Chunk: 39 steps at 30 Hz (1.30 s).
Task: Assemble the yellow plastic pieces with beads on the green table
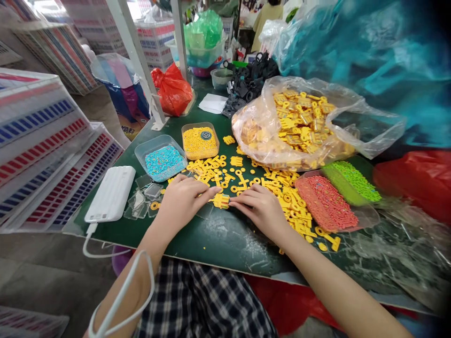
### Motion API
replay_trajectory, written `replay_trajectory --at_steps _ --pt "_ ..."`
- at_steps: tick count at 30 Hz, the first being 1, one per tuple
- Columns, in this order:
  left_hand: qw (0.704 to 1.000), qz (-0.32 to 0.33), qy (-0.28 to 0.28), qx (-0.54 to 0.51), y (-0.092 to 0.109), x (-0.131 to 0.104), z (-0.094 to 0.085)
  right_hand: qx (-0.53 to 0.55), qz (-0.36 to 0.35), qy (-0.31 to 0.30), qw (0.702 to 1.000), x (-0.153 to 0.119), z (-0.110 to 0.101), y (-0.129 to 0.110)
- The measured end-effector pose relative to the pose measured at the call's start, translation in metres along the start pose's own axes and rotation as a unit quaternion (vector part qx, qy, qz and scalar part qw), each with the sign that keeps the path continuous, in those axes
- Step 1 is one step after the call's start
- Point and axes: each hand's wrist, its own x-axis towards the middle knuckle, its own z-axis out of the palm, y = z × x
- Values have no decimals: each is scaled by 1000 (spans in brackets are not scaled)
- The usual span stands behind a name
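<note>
Between my two hands, low over the green table (pixel 218 239), is a small yellow plastic piece (pixel 221 201) with rows of coloured beads in it. My left hand (pixel 186 195) has its fingers pinched at the piece's left side. From the right, my right hand (pixel 260 206) touches the piece's edge with its fingertips pressed together. Loose yellow parts (pixel 211 171) lie heaped just beyond and to the right of the hands. Clear flat plates (pixel 141 202) lie left of my left hand.
Bead trays stand around: blue (pixel 164 162), yellow (pixel 200 141), red (pixel 331 202) and green (pixel 352 180). A clear bag of yellow pieces (pixel 303 122) sits behind. A white power bank (pixel 111 193) with a cable lies left. Black parts (pixel 253 77) and a red bag (pixel 172 89) are farther back.
</note>
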Motion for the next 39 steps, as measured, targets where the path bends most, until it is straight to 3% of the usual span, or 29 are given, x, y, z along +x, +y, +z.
replay_trajectory --at_steps 2,5,10,13,17,19,22,25,28,31,33,35,37,39 --pt "999 -29 3 -43 8 12 1 31 41 41 998 4 -13 -1" --pt "980 -62 -11 -190 24 28 7 120 116 105 980 11 -37 -4" --pt "894 -71 -74 -435 53 48 29 344 195 206 895 13 -79 -5" --pt "883 -44 -93 -458 77 61 48 409 222 290 836 -7 -114 2" --pt "880 29 -129 -456 130 91 84 373 267 342 820 -56 -154 14" --pt "887 65 -123 -441 164 114 103 339 292 352 822 -77 -159 17" --pt "925 117 -72 -355 209 144 121 328 299 379 812 -97 -144 17" --pt "937 144 -56 -313 225 154 119 342 315 404 788 -106 -122 14" --pt "943 159 -56 -287 204 144 99 363 335 408 768 -109 -109 12" --pt "952 142 -57 -264 161 125 69 364 348 392 770 -100 -99 9" --pt "962 105 -37 -251 126 108 49 337 334 346 809 -86 -91 4" --pt "973 70 -25 -217 90 87 29 294 289 261 873 -65 -79 -6" --pt "981 47 -41 -181 55 61 13 234 194 146 941 -42 -66 -17" --pt "987 27 -63 -145 25 36 4 135 69 27 988 -20 -52 -25"
